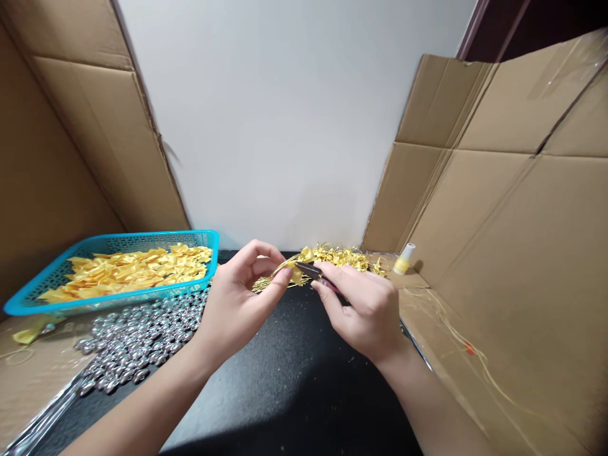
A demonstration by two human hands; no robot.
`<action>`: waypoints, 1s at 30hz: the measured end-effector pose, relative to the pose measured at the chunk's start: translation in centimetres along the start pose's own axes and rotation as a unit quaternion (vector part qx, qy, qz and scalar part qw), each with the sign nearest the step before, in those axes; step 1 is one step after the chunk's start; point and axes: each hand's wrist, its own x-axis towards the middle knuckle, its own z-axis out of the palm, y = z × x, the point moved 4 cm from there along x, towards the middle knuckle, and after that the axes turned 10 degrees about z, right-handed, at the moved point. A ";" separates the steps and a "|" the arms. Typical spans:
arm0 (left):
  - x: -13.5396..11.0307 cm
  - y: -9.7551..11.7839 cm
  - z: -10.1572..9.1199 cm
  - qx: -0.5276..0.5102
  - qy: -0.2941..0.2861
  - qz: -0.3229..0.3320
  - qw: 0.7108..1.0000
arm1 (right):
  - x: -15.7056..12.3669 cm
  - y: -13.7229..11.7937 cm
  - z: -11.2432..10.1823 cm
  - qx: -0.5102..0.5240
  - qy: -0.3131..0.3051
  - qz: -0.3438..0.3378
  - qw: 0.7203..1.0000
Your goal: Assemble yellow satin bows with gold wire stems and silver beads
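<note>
Near the middle of the view, my left hand point(242, 294) pinches a yellow ribbon bow point(295, 276) with gold cord between thumb and fingers. My right hand point(363, 303) is closed around a dark, pointed, scissors-like tool point(308, 270) with a reddish handle. The tool's tips touch or nearly touch the ribbon by my left thumb; whether they grip it, I cannot tell. Behind my hands lies a pile of finished-looking gold bows with cords point(349, 256). My fingers hide part of the bow, and my right palm covers most of the tool's handle.
A blue plastic basket point(114, 307) of yellow ribbon pieces point(137, 269) stands at left. Silver oval beads point(137, 332) lie before it on the black work surface point(294, 367). A small yellow-and-white bottle point(403, 259) stands at right, near loose yellow cord point(479, 354). Cardboard walls point(517, 221) flank both sides.
</note>
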 end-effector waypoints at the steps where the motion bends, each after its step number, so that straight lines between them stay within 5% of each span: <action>1: 0.0 0.0 0.0 0.000 0.001 -0.002 1.000 | 0.0 0.0 0.0 0.000 -0.003 0.000 1.000; 24: 0.2 -0.6 -0.1 0.047 -0.023 -0.004 0.999 | 0.0 -0.2 0.3 -0.015 -0.015 -0.001 1.000; 30: 0.5 -1.5 -0.1 0.047 -0.029 -0.021 0.998 | 0.7 3.0 0.6 0.077 -0.010 0.110 0.991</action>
